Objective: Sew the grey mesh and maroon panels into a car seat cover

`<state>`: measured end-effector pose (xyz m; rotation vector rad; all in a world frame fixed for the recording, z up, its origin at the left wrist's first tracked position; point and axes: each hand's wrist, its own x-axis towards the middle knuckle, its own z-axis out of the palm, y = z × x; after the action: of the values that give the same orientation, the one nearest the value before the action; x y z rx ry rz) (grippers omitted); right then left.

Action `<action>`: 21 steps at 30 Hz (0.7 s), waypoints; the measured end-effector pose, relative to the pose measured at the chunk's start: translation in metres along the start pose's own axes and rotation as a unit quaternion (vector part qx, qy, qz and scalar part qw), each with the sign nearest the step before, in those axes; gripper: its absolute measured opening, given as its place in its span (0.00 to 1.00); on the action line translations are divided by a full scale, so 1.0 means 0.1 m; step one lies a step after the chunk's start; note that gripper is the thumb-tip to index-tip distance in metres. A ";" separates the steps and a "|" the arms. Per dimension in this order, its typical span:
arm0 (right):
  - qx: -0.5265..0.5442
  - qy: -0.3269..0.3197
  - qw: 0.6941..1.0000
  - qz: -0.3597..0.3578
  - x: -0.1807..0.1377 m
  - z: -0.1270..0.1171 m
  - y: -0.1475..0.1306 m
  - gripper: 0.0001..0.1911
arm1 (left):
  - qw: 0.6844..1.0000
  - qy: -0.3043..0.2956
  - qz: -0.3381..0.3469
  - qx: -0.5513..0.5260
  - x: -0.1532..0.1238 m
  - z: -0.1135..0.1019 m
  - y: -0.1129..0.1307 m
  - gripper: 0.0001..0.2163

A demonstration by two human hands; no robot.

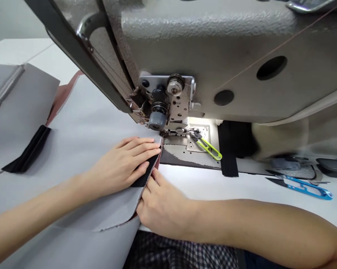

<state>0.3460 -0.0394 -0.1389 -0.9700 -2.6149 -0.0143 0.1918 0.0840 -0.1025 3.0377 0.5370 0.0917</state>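
Grey fabric [101, 112] with a reddish backing lies spread over the left of the table, its right edge running up to the needle area of the sewing machine [171, 102]. My left hand [129, 162] rests flat on it, fingers stretched toward the presser foot, over a black strip [141, 177] at the edge. Just below, my right hand [162, 203] pinches the layered edge of the fabric between thumb and fingers. The fingertips of the right hand are partly hidden by the cloth. The needle tip cannot be made out.
Yellow-green thread snips [210, 148] lie on the machine bed, right of the foot. A black band [229, 157] crosses the bed beside them. Blue thread snips [305, 186] rest on the white table at right. Another black strip [30, 149] shows on the fabric at left.
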 end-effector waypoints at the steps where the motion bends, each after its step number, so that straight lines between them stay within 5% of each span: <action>1: -0.001 0.000 1.000 0.002 0.00 0.00 0.00 0.15 | 1.000 0.003 -0.003 0.008 0.00 0.00 0.04 0.18; 7: 0.002 0.001 1.000 0.005 0.00 0.02 -0.02 0.16 | 0.997 0.033 -0.057 -0.034 -0.03 0.08 0.11 0.20; 21: -0.020 0.040 0.998 0.046 0.04 0.16 0.15 0.15 | 0.996 0.057 -0.050 -0.052 0.17 0.14 -0.02 0.18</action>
<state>0.3478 -0.0236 -0.1545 -1.0790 -2.5048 -0.0813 0.2079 0.0915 -0.1153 2.9117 0.6698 0.2818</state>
